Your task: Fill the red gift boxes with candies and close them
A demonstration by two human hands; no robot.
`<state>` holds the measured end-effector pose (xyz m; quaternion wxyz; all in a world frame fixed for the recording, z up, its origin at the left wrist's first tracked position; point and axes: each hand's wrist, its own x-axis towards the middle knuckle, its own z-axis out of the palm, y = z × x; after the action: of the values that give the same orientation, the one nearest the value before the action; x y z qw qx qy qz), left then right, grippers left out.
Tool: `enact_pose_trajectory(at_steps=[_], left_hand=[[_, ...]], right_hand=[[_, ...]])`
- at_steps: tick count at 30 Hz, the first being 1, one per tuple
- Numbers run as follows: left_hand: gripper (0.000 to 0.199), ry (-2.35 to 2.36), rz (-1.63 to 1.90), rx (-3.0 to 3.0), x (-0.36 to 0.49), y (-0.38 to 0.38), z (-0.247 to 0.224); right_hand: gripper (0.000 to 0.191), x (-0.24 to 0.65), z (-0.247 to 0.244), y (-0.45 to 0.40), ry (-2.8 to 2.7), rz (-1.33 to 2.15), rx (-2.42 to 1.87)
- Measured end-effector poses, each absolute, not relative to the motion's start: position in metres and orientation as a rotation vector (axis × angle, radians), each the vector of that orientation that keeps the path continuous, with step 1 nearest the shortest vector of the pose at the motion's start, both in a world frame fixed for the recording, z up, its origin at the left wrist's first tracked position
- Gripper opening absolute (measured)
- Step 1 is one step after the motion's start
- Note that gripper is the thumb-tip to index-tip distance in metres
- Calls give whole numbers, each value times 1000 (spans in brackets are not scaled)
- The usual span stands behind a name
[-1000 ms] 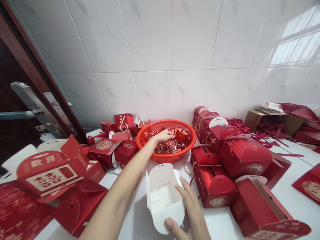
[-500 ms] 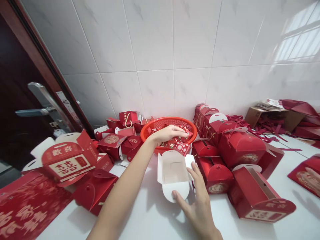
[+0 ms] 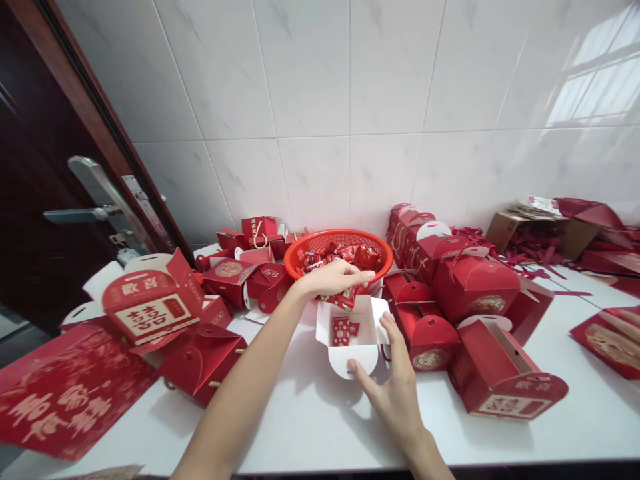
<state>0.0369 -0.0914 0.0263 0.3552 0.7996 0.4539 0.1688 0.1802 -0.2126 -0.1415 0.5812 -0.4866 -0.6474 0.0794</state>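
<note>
Well, left hand [image 3: 334, 277] (half-curled) around red packets [image 3: 345, 299].

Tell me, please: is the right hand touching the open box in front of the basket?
Touching. In the head view, the right hand meets the open box, its thumb over the front flap.
</note>
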Motion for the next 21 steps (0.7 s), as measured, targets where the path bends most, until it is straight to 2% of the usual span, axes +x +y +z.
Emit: enact_pose_trajectory(at_steps=[8,16,21], left_hand=[[39,1060,528,2112,38,-99,19],[29,1137,883,2073,24,-124,20],[25,1307,1108,1992,10,-145,-7]], right_hand=[[70,179,-139,-213,-1507,166,-1126],[59,181,-133,-216,-1550,150,-1111],[53,183,-125,-223,-1598,75,-1095]])
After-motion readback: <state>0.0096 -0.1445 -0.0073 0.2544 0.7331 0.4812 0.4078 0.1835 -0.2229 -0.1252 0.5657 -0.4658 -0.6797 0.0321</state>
